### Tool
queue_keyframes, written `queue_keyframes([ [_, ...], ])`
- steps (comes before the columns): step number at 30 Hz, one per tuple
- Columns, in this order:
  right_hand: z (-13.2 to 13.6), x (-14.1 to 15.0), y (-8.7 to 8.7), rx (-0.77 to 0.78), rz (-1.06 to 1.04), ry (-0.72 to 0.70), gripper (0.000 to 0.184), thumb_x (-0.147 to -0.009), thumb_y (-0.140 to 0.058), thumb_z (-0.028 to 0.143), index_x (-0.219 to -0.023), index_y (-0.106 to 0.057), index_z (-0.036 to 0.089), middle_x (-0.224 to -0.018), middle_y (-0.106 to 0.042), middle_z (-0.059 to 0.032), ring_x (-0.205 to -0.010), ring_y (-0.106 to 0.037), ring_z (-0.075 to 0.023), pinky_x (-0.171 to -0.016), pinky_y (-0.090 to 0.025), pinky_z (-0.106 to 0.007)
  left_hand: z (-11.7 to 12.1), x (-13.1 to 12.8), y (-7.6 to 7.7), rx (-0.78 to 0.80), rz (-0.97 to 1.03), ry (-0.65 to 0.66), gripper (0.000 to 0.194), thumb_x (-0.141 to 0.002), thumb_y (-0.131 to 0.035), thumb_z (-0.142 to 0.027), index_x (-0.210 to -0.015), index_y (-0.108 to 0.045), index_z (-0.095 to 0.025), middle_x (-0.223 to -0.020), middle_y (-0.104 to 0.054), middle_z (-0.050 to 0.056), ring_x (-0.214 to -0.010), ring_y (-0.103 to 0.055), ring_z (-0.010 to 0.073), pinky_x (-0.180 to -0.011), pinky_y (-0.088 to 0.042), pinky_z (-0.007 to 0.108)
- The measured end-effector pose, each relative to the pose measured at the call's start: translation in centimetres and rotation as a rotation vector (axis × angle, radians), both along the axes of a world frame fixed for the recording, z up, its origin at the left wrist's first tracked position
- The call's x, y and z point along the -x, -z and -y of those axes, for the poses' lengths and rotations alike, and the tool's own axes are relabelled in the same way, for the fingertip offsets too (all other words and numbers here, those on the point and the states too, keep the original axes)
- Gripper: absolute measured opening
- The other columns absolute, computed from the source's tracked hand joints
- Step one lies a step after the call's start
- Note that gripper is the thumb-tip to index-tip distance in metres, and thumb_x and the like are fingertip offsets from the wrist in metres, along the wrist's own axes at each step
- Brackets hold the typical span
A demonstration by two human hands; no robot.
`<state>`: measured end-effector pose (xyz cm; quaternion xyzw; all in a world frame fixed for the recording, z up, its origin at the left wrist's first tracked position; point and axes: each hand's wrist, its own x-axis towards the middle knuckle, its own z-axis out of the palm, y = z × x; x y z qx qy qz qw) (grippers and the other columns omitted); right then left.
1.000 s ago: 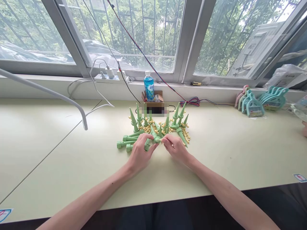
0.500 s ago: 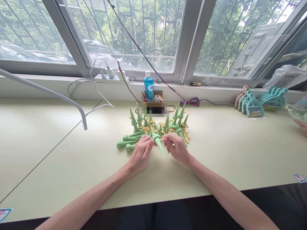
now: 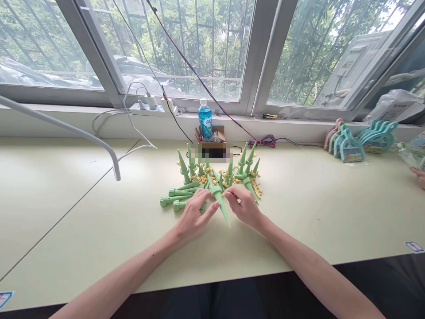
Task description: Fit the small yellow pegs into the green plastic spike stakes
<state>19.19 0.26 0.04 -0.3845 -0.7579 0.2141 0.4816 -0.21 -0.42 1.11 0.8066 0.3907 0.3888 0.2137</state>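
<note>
A green plant watering spike (image 3: 223, 209) slants toward me between both hands, its tip pointing down and to the right. My left hand (image 3: 196, 212) grips it from the left, with the thumb against its cone. Pinched fingers of my right hand (image 3: 244, 203) meet the spike's collar from the right; a small yellow valve shows partly at their tips. Beyond the hands, several green spikes (image 3: 183, 167) stand upright, some with yellow valves at the side. More green spikes (image 3: 169, 200) lie beside my left hand. Loose yellow valves (image 3: 255, 186) are heaped among the standing spikes.
A blue-liquid bottle (image 3: 206, 120) stands in a small cardboard box (image 3: 219, 135) behind the spikes. A white tube (image 3: 99, 137) arches in from the left. Teal plastic clips (image 3: 352, 144) and another person's hand (image 3: 419, 176) are at the right.
My left thumb has shifted out along the spike's cone, and the left hand has opened a little around it. The spike's tip sits slightly lower. My right hand has hardly moved.
</note>
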Motion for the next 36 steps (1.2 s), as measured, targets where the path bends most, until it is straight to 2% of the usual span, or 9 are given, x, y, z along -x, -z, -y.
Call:
queue_keyframes([
  [11, -0.1, -0.1, 0.1, -0.028, 0.036, -0.022, 0.035, -0.103, -0.038, 0.037, -0.076, -0.054, 0.02, -0.058, -0.05, 0.0022, -0.052, -0.045, -0.0118, -0.053, -0.036, -0.024, 0.1, 0.1, 0.0, -0.016, -0.006, -0.013, 0.02, -0.093, -0.055, -0.038, -0.087, -0.053, -0.019, -0.088, -0.057, 0.005, -0.084, -0.055, 0.0203, -0.075, -0.048, 0.033],
  [15, -0.2, -0.1, 0.2, -0.02, 0.047, -0.024, 0.038, -0.104, -0.035, 0.039, -0.074, -0.05, 0.02, -0.058, -0.048, 0.0025, -0.051, -0.044, -0.0118, -0.053, -0.036, -0.024, 0.2, 0.0, 0.1, -0.039, -0.007, -0.006, 0.02, -0.09, -0.061, -0.036, -0.098, -0.055, -0.019, -0.094, -0.059, 0.006, -0.088, -0.056, 0.0206, -0.077, -0.049, 0.034],
  [19, -0.1, -0.1, 0.2, -0.008, 0.065, -0.024, 0.042, -0.104, -0.032, 0.041, -0.071, -0.046, 0.021, -0.06, -0.048, 0.0015, -0.051, -0.043, -0.0117, -0.053, -0.035, -0.025, 0.0, -0.1, 0.4, -0.108, 0.034, 0.018, 0.029, -0.086, -0.067, -0.03, -0.112, -0.057, -0.021, -0.102, -0.062, 0.006, -0.095, -0.058, 0.0212, -0.082, -0.051, 0.035],
  [23, -0.1, -0.1, 0.5, 0.015, 0.087, -0.023, 0.045, -0.104, -0.03, 0.042, -0.067, -0.044, 0.02, -0.06, -0.048, 0.0009, -0.052, -0.044, -0.0119, -0.054, -0.035, -0.025, -0.2, -0.3, 0.8, -0.178, 0.068, 0.033, 0.036, -0.087, -0.066, -0.022, -0.122, -0.057, -0.025, -0.106, -0.063, 0.006, -0.098, -0.061, 0.0198, -0.085, -0.053, 0.034],
  [29, -0.2, 0.0, 0.8, 0.019, 0.066, -0.043, 0.044, -0.104, -0.031, 0.04, -0.068, -0.045, 0.02, -0.06, -0.048, 0.0012, -0.052, -0.044, -0.0115, -0.054, -0.034, -0.025, -0.2, -0.3, 1.0, -0.197, 0.049, -0.001, 0.032, -0.089, -0.062, -0.018, -0.12, -0.06, -0.026, -0.108, -0.063, 0.005, -0.097, -0.063, 0.0178, -0.083, -0.053, 0.031],
  [33, -0.1, 0.1, 0.8, 0.016, 0.012, -0.066, 0.038, -0.104, -0.035, 0.038, -0.074, -0.049, 0.02, -0.062, -0.047, 0.002, -0.052, -0.041, -0.0111, -0.053, -0.035, -0.025, -0.1, -0.3, 0.9, -0.181, 0.071, -0.072, 0.037, -0.086, -0.06, -0.014, -0.121, -0.053, -0.023, -0.104, -0.064, 0.004, -0.098, -0.063, 0.0183, -0.087, -0.051, 0.032],
  [36, 0.0, 0.1, 0.8, 0.039, -0.023, -0.06, 0.034, -0.103, -0.037, 0.037, -0.078, -0.051, 0.02, -0.06, -0.047, 0.003, -0.051, -0.041, -0.0112, -0.052, -0.035, -0.024, -0.1, -0.2, 0.7, -0.142, 0.102, -0.094, 0.019, -0.088, -0.056, -0.016, -0.107, -0.054, -0.02, -0.097, -0.064, 0.003, -0.092, -0.062, 0.0179, -0.084, -0.05, 0.032],
])
